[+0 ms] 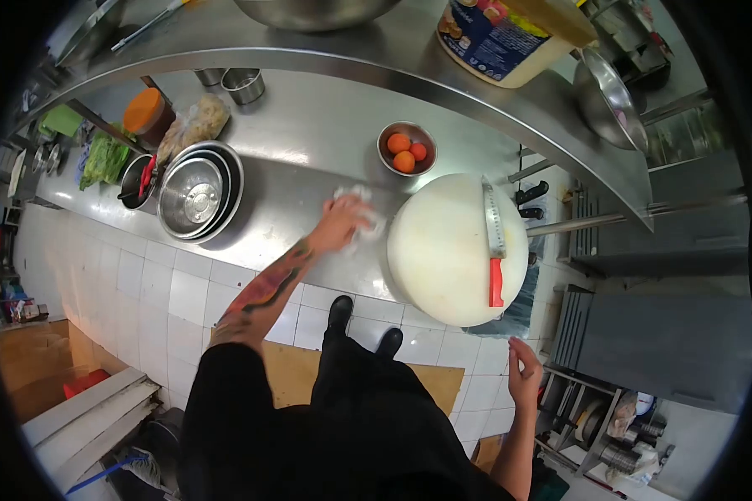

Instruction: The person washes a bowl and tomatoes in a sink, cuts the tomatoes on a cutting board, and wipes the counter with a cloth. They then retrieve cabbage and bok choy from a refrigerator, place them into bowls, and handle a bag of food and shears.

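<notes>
Your left hand, on a cloth, is sitting in the bare strip of counter between the stacked bowls and the cutting board. A knife is lying along the board's right side; a small bowl is standing just behind the board. The shelf is overhanging the counter's back, closing it from above.

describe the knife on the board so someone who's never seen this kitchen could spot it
Follow the long steel counter to the round white cutting board, just right of the cloth the left hand grips. The knife lies on the board's right side, blade pointing away from the person. Its bright red handle sets it apart from the dark handles sticking out beyond the board's edge.
</notes>
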Available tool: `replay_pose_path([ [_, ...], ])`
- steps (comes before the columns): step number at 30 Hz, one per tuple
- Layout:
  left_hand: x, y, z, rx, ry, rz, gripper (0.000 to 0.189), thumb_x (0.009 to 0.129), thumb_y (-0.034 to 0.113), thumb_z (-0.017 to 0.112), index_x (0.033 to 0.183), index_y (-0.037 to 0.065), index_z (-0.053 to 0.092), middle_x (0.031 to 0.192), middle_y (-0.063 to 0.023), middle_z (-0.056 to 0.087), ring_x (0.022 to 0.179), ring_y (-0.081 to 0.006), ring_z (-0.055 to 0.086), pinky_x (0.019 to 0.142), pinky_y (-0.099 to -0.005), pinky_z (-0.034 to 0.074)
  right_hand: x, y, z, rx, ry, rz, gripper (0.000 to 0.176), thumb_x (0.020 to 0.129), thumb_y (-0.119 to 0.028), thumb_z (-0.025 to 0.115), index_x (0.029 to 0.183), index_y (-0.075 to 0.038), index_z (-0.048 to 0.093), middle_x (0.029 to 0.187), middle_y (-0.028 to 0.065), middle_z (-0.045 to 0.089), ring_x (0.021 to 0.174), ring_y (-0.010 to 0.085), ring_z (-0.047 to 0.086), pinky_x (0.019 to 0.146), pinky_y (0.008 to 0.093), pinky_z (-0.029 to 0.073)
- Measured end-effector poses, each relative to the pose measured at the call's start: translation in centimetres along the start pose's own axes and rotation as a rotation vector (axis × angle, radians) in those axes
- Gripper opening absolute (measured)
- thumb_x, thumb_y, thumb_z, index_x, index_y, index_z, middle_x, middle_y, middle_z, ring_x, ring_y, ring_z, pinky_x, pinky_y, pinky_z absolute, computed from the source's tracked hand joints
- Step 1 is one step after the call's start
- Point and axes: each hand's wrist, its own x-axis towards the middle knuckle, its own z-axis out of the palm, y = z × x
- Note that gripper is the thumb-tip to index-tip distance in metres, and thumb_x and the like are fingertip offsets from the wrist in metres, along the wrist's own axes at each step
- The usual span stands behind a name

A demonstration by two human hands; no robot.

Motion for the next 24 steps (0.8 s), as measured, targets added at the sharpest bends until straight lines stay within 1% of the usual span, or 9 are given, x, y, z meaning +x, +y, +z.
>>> replay_pose_path([
  [4,-11.4,0.9,-6.0,-0.132,0.020,0.075,0.027,0.056,-0.006,0.063,0.070,0.016,0.071,0.111,-0.0032,0.068,0.110,-0.0324,0.060,0.098,-0.0462,0.043,3.3,-4.1,-0.5,0.108,-0.085,-0.206,0.019,0.095,-0.001,0.061,0.111,0.002,0.072,0.109,0.0177,0.074,0.102,0.0283,0.072,0.090,0.0349,0.054],
  [6,-16.2,-1.6,-8.9,-0.128,0.156,-0.409,0.016,0.059,-0.003,0.071,0.061,0.012,0.069,0.100,-0.0057,0.070,0.106,-0.0347,0.060,0.095,-0.0460,0.047,4.0,-3.7,0.3,0.145,-0.130,-0.180,0.017,0.095,0.000,0.062,0.109,0.002,0.072,0.105,0.0175,0.075,0.098,0.0299,0.073,0.090,0.0361,0.054],
  [7,-16.4,-1.1,-12.6,0.205,0.025,-0.275,0.013,0.062,0.000,0.075,0.062,0.012,0.070,0.106,-0.0044,0.069,0.110,-0.0351,0.058,0.095,-0.0473,0.048,4.3,-3.8,0.7,0.144,-0.157,-0.232,0.017,0.094,0.000,0.063,0.108,0.002,0.072,0.105,0.0178,0.075,0.100,0.0311,0.072,0.090,0.0365,0.054],
  [11,-9.8,4.2,-16.2,0.283,-0.071,-0.324,0.007,0.069,0.007,0.074,0.069,0.014,0.075,0.127,-0.0050,0.064,0.123,-0.0372,0.052,0.099,-0.0509,0.047,4.0,-4.2,2.5,0.143,-0.215,-0.286,0.016,0.093,0.000,0.064,0.107,0.001,0.072,0.105,0.0186,0.074,0.099,0.0345,0.072,0.088,0.0381,0.055],
  [13,-4.7,7.0,-16.1,0.950,-0.348,-0.227,0.015,0.072,0.019,0.074,0.085,0.010,0.075,0.137,-0.0124,0.060,0.138,-0.0349,0.046,0.106,-0.0457,0.045,3.3,-6.3,2.8,0.155,-0.231,-0.296,0.018,0.093,-0.001,0.065,0.110,0.000,0.072,0.105,0.0188,0.074,0.098,0.0357,0.071,0.087,0.0392,0.056],
  [15,1.6,2.4,-11.8,0.805,-0.317,-0.270,0.040,0.083,0.035,0.070,0.113,0.008,0.071,0.145,-0.0175,0.054,0.142,-0.0374,0.042,0.106,-0.0545,0.045,1.8,-8.1,3.0,0.182,-0.227,-0.279,0.019,0.093,-0.001,0.065,0.110,-0.001,0.072,0.106,0.0187,0.074,0.098,0.0359,0.071,0.086,0.0391,0.056],
  [17,9.4,3.7,-10.3,0.043,0.027,-0.474,0.053,0.090,0.039,0.068,0.128,0.003,0.062,0.143,-0.0213,0.055,0.137,-0.0410,0.049,0.106,-0.0594,0.044,0.2,-9.0,3.4,0.226,-0.253,-0.246,0.020,0.092,-0.001,0.065,0.111,-0.002,0.072,0.106,0.0181,0.074,0.098,0.0357,0.071,0.086,0.0385,0.057],
  [22,17.0,-2.4,1.7,-0.846,0.013,-0.940,0.060,0.095,0.028,0.067,0.141,-0.004,0.044,0.127,-0.0259,0.061,0.098,-0.0355,0.072,0.071,-0.0436,0.065,-3.2,-10.1,4.2,0.171,-0.237,-0.225,0.017,0.093,0.000,0.063,0.108,0.001,0.072,0.100,0.0177,0.074,0.092,0.0335,0.072,0.080,0.0356,0.057],
  [24,16.0,-1.5,3.0,-1.052,0.407,-1.003,0.048,0.097,0.015,0.063,0.136,-0.006,0.045,0.123,-0.0221,0.063,0.093,-0.0333,0.073,0.073,-0.0390,0.066,-4.4,-10.4,3.8,0.184,-0.240,-0.254,0.021,0.093,-0.003,0.065,0.112,-0.004,0.072,0.104,0.0171,0.074,0.094,0.0340,0.072,0.081,0.0364,0.058],
])
